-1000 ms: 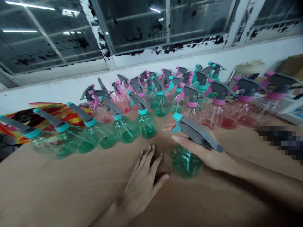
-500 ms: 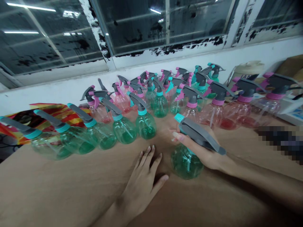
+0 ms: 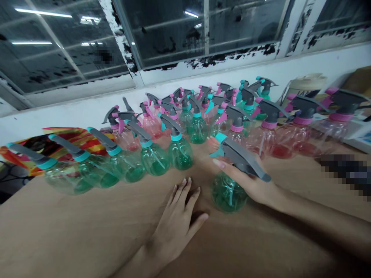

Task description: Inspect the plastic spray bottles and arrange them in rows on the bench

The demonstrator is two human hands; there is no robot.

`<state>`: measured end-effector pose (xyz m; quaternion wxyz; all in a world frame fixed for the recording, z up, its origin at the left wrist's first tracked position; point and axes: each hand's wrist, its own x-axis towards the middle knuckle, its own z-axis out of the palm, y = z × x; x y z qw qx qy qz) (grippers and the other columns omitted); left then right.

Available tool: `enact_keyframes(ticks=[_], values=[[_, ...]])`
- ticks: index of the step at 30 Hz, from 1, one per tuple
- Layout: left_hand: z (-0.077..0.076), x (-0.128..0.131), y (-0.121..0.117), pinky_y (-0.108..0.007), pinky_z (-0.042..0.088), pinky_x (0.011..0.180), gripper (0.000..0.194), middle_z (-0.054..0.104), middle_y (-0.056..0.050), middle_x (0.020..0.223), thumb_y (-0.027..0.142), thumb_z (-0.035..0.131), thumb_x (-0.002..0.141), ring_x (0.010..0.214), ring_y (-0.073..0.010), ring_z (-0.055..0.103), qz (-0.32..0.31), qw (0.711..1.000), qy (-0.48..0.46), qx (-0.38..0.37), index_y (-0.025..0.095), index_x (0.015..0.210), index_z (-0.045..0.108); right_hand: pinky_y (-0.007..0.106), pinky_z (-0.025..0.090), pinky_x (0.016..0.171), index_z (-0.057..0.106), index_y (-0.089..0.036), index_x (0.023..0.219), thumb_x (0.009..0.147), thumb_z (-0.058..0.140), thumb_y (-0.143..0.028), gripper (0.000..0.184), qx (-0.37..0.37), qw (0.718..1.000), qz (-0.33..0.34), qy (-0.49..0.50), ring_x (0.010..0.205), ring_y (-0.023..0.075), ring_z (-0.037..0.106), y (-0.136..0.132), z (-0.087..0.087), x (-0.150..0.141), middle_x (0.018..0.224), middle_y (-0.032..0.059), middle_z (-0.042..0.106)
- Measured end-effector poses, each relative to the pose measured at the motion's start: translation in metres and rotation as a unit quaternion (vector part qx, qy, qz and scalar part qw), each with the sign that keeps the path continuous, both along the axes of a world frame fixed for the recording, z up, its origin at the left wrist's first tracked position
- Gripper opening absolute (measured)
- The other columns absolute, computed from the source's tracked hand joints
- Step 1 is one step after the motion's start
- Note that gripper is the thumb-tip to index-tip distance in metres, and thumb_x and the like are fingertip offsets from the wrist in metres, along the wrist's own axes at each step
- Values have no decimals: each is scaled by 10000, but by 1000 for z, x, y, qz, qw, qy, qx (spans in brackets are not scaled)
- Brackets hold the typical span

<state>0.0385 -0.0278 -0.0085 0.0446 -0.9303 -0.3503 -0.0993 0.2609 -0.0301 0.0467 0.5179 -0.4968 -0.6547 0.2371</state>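
Note:
My right hand [image 3: 255,181] is wrapped around the neck of a green spray bottle [image 3: 228,195], just below its grey trigger head with a teal nozzle. The bottle is upright at the middle right, with a dip tube showing inside; part of my fingers is hidden behind the head. My left hand [image 3: 179,220] lies flat on the wooden table [image 3: 87,231], fingers spread, holding nothing, to the left of that bottle. Nearest beyond it stands another green spray bottle [image 3: 180,152], at the end of a row of several green ones with teal collars.
Several pink spray bottles [image 3: 278,143] with pink collars stand at the right, and a mixed cluster fills the back by the wall. A cream jug [image 3: 307,83] is at the back right. A red and yellow printed bag [image 3: 66,135] lies behind the left row.
The held spray bottle has shifted slightly away from me and its head has turned a little with my right hand. My left hand stays flat; the whole view has moved slightly.

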Motion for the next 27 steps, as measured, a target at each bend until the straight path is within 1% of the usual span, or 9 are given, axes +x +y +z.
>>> enact_keyframes(ticks=[3, 6, 11, 13, 16, 18, 21, 25, 27], values=[[-1, 0, 0, -516, 353, 1033, 518, 333, -169, 1469, 459, 457, 944, 1337, -323, 320, -1, 1000, 3, 3, 144, 1354, 425, 352, 490, 678, 598, -245, 866, 863, 558, -408, 168, 4, 1000, -4, -3, 814, 225, 623, -1, 0, 0, 723, 3, 632], [-1, 0, 1, -515, 350, 1035, 520, 331, -164, 1470, 468, 451, 944, 1342, -320, 312, -2, 1000, 2, 1, 152, 1357, 419, 354, 498, 680, 607, -250, 912, 860, 565, -395, 159, 11, 1000, 0, -2, 816, 225, 628, -1, 1, 0, 761, 4, 650], [0, 0, 0, -512, 337, 1045, 521, 320, -157, 1478, 464, 460, 942, 1346, -316, 306, -2, 1000, -6, -3, 157, 1361, 412, 362, 509, 665, 596, -272, 1047, 857, 574, -374, 216, 10, 1000, 28, 12, 691, 197, 626, -1, 3, 0, 798, 4, 661], [1, 0, 0, -512, 336, 1046, 520, 316, -158, 1480, 458, 457, 945, 1346, -315, 306, -2, 1000, -4, -6, 152, 1362, 409, 361, 513, 688, 597, -280, 1041, 858, 573, -366, 203, 13, 999, 38, 21, 741, 200, 641, 0, 5, -1, 859, 8, 671], [1, 0, 0, -509, 339, 1046, 513, 329, -150, 1476, 464, 451, 946, 1345, -313, 310, -2, 1000, -4, -6, 159, 1358, 416, 365, 511, 778, 595, -286, 1024, 854, 579, -345, 180, 23, 998, 49, 38, 879, 208, 650, 0, 7, -1, 981, 12, 676], [0, 0, 1, -509, 341, 1045, 515, 335, -148, 1473, 469, 452, 944, 1342, -314, 316, -2, 1000, -6, -3, 160, 1354, 420, 365, 515, 762, 597, -282, 1003, 853, 579, -348, 165, 17, 998, 47, 43, 851, 206, 658, 0, 8, -2, 948, 11, 682], [-1, 0, 0, -515, 344, 1041, 519, 323, -159, 1477, 464, 454, 943, 1342, -319, 313, -2, 1000, -3, -1, 151, 1356, 419, 344, 511, 663, 601, -272, 944, 851, 579, -370, 137, 9, 998, 46, 43, 721, 185, 647, -1, 10, -2, 878, 6, 672], [-1, -1, 0, -524, 353, 1030, 517, 326, -170, 1472, 464, 441, 950, 1343, -324, 308, -5, 1000, -3, 2, 144, 1356, 418, 297, 444, 522, 599, -262, 878, 845, 580, -418, 161, 4, 999, 33, 25, 593, 154, 579, -1, 9, -3, 757, -8, 628], [-1, -1, 0, -523, 355, 1030, 522, 326, -167, 1473, 465, 448, 947, 1342, -323, 310, -5, 1000, 1, 0, 147, 1360, 413, 284, 421, 501, 601, -257, 865, 836, 587, -439, 185, 8, 1000, 17, 14, 565, 148, 551, -1, 8, -2, 671, -21, 593]])
